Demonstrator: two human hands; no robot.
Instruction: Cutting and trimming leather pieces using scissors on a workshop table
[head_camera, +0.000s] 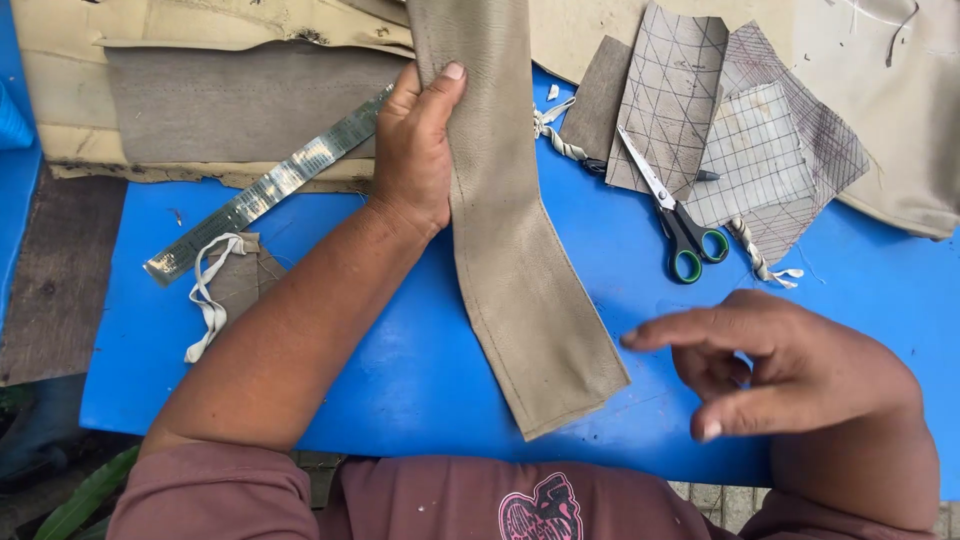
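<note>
Left hand (415, 150) pins the soft, limp strip (510, 240) flat on the tabletop (400, 370), while right hand (780, 370) hovers open beside its lower end; grip both edges.

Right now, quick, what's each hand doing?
Left hand: closed on the edge of the long tan leather strip, thumb on top.
Right hand: open, holding nothing, fingers spread above the blue table.

Bare forearms and bare left hand (418, 150) and right hand (790, 365); a mauve shirt (440, 500) with short sleeves (pink print, possibly heart-shaped, on the chest).
</note>
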